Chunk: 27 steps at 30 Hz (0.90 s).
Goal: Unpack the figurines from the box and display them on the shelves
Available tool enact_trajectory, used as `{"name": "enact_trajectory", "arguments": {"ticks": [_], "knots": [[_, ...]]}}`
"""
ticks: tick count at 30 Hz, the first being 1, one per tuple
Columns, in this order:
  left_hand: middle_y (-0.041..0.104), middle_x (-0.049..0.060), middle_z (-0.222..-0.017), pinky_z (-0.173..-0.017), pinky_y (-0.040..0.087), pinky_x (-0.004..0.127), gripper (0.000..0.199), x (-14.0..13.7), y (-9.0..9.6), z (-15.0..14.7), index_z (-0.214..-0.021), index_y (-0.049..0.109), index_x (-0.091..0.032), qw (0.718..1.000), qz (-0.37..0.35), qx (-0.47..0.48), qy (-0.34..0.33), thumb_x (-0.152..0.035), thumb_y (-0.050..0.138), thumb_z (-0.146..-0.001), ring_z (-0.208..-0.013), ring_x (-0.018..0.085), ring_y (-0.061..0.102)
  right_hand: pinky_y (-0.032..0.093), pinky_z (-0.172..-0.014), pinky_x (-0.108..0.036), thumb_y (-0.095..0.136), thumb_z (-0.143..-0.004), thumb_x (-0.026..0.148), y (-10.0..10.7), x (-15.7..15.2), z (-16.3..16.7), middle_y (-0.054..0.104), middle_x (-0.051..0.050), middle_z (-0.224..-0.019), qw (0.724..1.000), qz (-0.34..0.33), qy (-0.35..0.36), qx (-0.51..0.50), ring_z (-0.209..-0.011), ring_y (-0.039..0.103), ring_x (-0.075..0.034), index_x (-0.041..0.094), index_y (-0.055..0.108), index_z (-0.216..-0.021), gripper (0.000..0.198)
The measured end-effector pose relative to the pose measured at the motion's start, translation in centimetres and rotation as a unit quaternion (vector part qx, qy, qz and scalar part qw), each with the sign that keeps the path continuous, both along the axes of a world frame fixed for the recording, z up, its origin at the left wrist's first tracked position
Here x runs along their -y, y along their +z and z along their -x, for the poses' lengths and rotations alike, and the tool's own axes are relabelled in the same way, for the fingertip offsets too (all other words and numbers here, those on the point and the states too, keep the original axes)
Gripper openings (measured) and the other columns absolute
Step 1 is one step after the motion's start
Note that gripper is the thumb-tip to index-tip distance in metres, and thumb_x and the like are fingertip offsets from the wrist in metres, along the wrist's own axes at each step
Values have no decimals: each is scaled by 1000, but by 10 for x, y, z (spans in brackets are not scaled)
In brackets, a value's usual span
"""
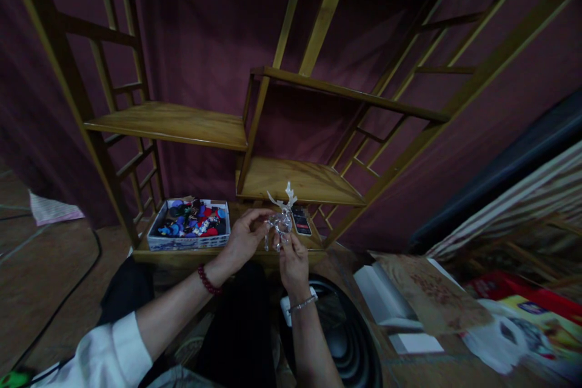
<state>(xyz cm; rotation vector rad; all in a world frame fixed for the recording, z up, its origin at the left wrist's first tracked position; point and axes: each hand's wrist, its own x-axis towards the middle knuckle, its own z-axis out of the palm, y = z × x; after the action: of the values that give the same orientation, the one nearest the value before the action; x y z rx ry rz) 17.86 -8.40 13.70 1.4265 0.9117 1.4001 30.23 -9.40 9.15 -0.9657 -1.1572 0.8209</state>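
A: What's in front of me?
B: A dark purple backdrop point(200, 42), crossed by your wooden shelf unit point(168, 123); lower left of centre, a box point(188, 244) holds colourful pieces point(195, 218).
A: And my grip?
B: Narrow: your left hand point(248, 233) and right hand point(294, 257) both pinch the clear antlered figurine point(280, 222), lower centre. Its long axis runs near upright, antlers up, leaning slightly right, legs down. A phone point(302, 226) lies right of it.

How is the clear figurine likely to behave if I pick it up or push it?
The figurine looks glassy and smooth, so it is probably stiff and slippery. Its thin, branching antlers may snap under a push. On such slim legs, it could tip easily.
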Motion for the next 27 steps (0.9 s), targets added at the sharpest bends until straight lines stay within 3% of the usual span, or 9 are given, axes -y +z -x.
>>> {"name": "enact_trajectory", "arguments": {"ticks": [9,20,27], "knots": [[63,5,-100,-83,43,28,28,2,9,1,-98,62,-17,998,65,21,-3,-21,58,-71,-91,15,56,38,-56,-25,58,-72,40,10,2,2,47,1,-56,992,16,76,-96,-56,43,-11,18,51,-57,28],[66,5,-97,-84,42,27,24,-6,6,3,-92,65,-15,994,89,48,-35,-25,57,-73,-90,15,58,40,-53,-25,58,-71,44,8,-1,2,48,0,-58,995,21,68,-74,-56,43,-11,17,54,-62,29],[67,3,-87,-78,43,25,23,-9,4,3,-88,66,-14,992,111,48,-46,-26,59,-70,-82,14,58,41,-56,-25,60,-70,39,9,0,0,49,2,-59,987,30,99,-127,-57,44,-10,19,57,-66,21]]}}
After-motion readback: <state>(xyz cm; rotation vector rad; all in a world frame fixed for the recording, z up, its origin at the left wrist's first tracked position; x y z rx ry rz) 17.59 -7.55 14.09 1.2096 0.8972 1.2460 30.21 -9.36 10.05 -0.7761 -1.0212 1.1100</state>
